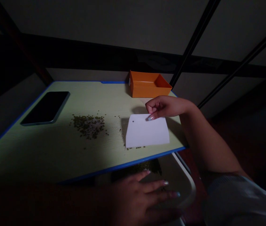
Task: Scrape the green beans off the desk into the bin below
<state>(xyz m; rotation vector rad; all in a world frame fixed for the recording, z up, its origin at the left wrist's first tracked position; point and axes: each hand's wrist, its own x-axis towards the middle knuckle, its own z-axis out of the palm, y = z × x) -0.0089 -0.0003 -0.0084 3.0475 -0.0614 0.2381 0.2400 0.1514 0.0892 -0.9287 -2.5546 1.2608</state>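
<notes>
While R hand (164,107) holds scraper (148,132), L hand (138,193) is over tub (191,183) w/ bits (153,165).

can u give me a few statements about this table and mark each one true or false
1. The right hand holds a white plate-like piece by its top edge. True.
2. The left hand is closed in a fist. False: its fingers are spread.
3. The orange box stands near the far edge of the tabletop. True.
4. The phone lies between the seed-like pile and the white piece. False: it lies to the left of the pile.
5. A few small dark bits lie along the near edge of the white piece. True.
</notes>
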